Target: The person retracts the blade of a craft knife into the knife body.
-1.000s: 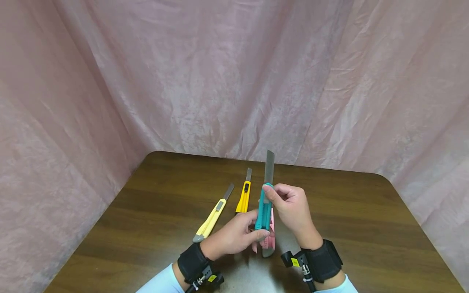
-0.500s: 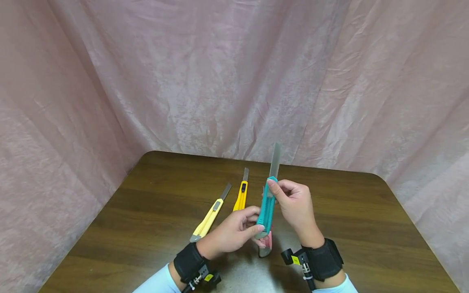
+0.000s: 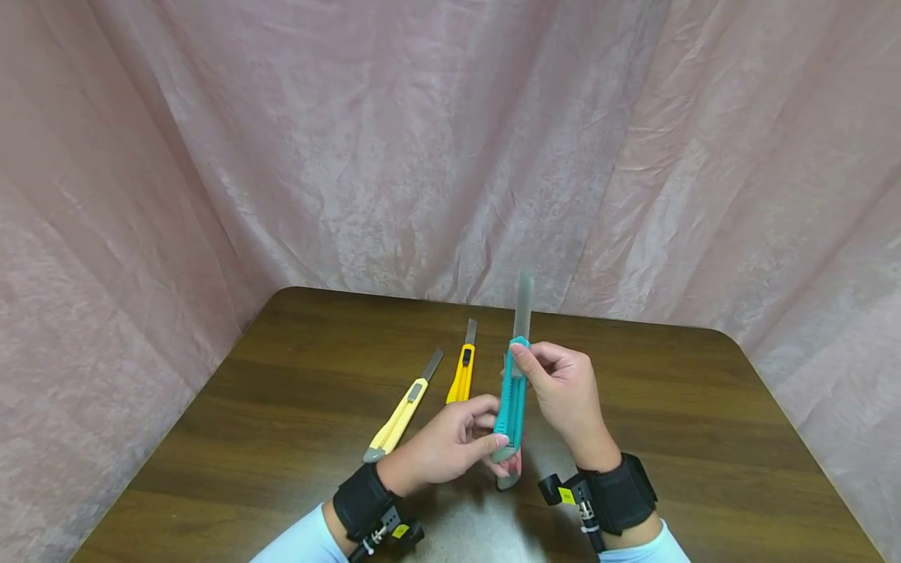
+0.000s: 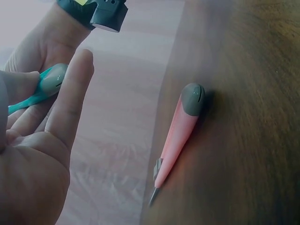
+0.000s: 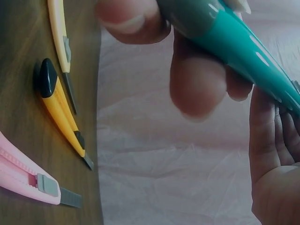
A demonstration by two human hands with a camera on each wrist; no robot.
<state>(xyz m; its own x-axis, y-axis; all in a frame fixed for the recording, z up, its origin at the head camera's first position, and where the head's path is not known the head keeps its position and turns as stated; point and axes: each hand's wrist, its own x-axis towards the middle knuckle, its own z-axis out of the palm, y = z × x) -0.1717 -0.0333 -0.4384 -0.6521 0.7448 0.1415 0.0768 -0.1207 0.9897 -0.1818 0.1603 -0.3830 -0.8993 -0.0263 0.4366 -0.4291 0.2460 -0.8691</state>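
A teal box cutter (image 3: pixel 511 399) is held up above the table, its long blade (image 3: pixel 523 305) extended and pointing away. My left hand (image 3: pixel 450 442) pinches its grey butt end (image 4: pixel 52 80) between thumb and fingers. Near the blade end, my right hand (image 3: pixel 566 387) pinches the body, thumb on top by the slider. Beneath them lies a pink box cutter (image 4: pixel 180 136), mostly hidden in the head view. To the left rest a yellow-orange box cutter (image 3: pixel 461 371) and a pale yellow box cutter (image 3: pixel 401 414), both with blades out.
The brown wooden table (image 3: pixel 676 438) has rounded far corners. Pink curtains (image 3: pixel 422 156) hang behind it and at its sides. In the right wrist view, the blades of the lying cutters all point toward the table's far edge.
The teal box cutter has risen slightly and shifted a little right at its blade end, in both hands. The other cutters lie as before.
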